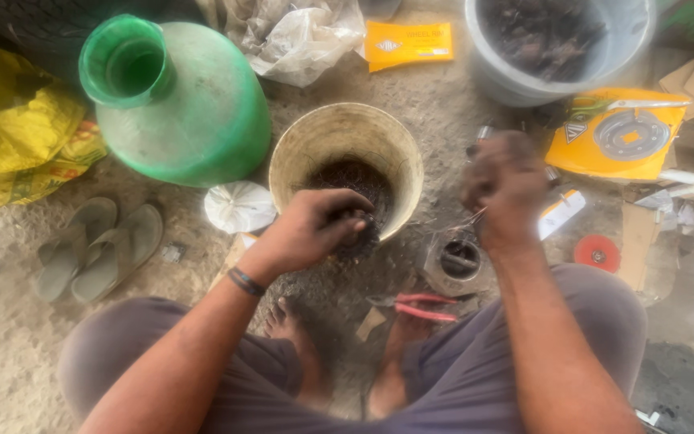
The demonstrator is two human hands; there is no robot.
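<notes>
My left hand (315,229) grips a dark, greasy round part (361,235) at the near rim of a cream plastic bucket (347,137) that holds dark matter. My right hand (506,181) is raised to the right of the bucket, blurred, fingers closed around something thin; what it holds is not clear. Below the right hand sits a grey metal ring-shaped part (459,261) on the ground. Red-handled pliers (423,307) lie between my bare feet.
A large green jug (194,112) stands at the left, a grey tub (556,48) of dark parts at the top right. Yellow packets (620,133), a red disc (598,253), a white cloth wad (238,206), grey sandals (98,249) and a yellow sack (10,128) lie around.
</notes>
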